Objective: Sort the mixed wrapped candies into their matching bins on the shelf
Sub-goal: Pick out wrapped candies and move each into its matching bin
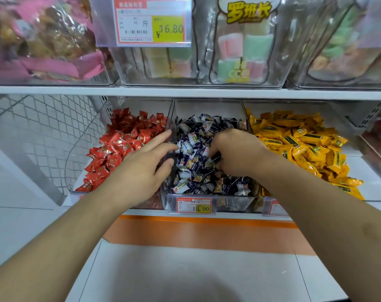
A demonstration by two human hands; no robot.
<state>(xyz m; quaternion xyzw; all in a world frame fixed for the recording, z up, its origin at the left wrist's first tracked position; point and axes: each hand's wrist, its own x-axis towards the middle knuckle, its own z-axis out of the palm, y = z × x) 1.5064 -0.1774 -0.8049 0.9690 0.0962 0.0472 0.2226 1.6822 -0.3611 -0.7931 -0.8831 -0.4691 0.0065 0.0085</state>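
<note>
Clear plastic bins hold red candies (124, 147), navy candies (196, 158), yellow candies (302, 142). Left hand (141, 168) flat, fingers straight; right hand (235, 153) curled into the navy pile, grip contents hidden.

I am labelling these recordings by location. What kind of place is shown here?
Most likely a shop selling loose sweets by weight. Clear bins of wrapped candies stand in rows on white shelves, and printed price tags are clipped to the bin fronts.

Above your fingers hung a 16.80 price tag (151, 20), with bagged pastel marshmallows (244, 43) just right; nearer you than the fingers sat a 19.90 price label (193, 205).
</note>
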